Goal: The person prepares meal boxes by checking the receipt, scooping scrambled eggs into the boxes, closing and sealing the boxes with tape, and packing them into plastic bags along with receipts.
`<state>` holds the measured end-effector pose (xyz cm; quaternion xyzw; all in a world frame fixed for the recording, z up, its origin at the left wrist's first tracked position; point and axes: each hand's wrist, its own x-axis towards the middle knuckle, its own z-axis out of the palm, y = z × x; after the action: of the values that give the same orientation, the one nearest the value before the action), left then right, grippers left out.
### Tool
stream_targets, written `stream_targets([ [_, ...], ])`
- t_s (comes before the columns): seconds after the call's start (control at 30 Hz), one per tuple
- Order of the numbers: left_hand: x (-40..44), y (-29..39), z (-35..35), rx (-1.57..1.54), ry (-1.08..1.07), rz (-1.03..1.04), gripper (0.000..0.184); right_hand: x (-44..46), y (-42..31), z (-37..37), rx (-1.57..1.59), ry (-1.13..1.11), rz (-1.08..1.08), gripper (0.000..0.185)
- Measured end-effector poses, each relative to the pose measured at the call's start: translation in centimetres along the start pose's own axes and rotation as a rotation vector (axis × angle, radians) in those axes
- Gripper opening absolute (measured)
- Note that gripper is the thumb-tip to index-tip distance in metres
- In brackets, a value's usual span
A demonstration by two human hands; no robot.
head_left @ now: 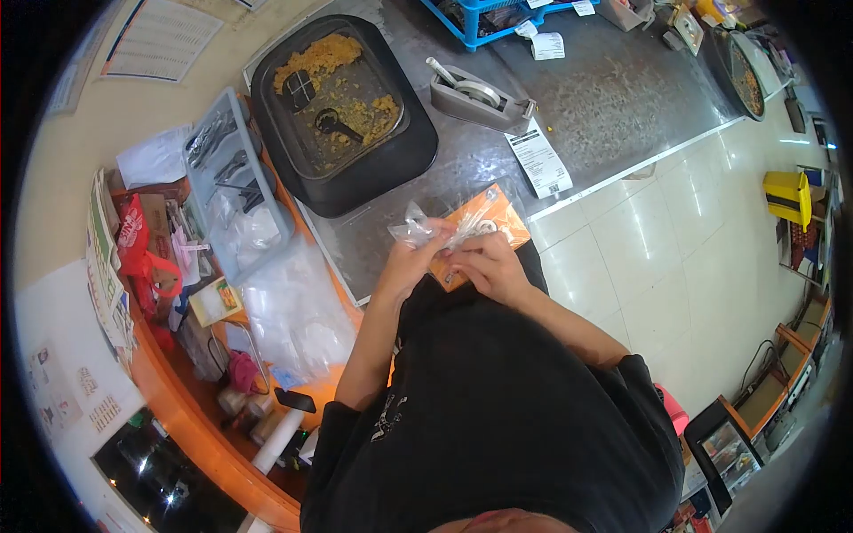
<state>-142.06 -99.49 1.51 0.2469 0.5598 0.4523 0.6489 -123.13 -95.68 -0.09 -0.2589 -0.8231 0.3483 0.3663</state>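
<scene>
My left hand (pixel 411 263) is closed on the gathered edge of a clear plastic bag (pixel 412 229), with the fingers pinched together. Close beside it, my right hand (pixel 490 267) also pinches the plastic with bent fingers. An orange box-like package (pixel 506 216) with a pale mark lies under and within the plastic, at the front edge of the metal table. My hands cover part of it, so its full shape is hidden. A grey tape dispenser (pixel 480 100) stands just beyond, near a printed paper slip (pixel 538 161).
A black tray (pixel 410 147) holding yellow crumbly food and dark utensils stands at the back left of the metal table (pixel 613 98). Left of it sits a grey-blue bin (pixel 278 213) with cutlery. Plastic bags (pixel 293 311) lie below. A blue basket (pixel 471 35) is at the back.
</scene>
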Motion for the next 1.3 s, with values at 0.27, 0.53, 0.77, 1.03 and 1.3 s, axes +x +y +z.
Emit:
stream_targets([
  [0.27, -0.9, -0.4, 0.7, 0.162, 0.071, 0.126, 0.017, 1.0, -2.3, 0.3, 0.502, -0.008, 0.726, 0.012],
  [0.53, -0.7, -1.2, 0.6, 0.339, 0.08, 0.24, 0.014, 0.8, -2.0, 0.4, 0.584, 0.023, 0.777, 0.014],
  [0.77, -0.9, -0.9, 0.9, 0.374, 0.102, 0.287, 0.013, 0.7, -1.8, 0.4, 0.599, 0.015, 0.771, 0.014],
  [1.03, -0.8, -0.6, 1.1, 0.448, 0.118, 0.324, 0.013, 0.4, -1.3, 0.6, 0.63, 0.02, 0.787, 0.014],
  [1.3, -0.9, -0.6, 1.4, 0.46, 0.14, 0.386, 0.014, 0.6, -1.2, 0.3, 0.625, 0.012, 0.755, 0.014],
])
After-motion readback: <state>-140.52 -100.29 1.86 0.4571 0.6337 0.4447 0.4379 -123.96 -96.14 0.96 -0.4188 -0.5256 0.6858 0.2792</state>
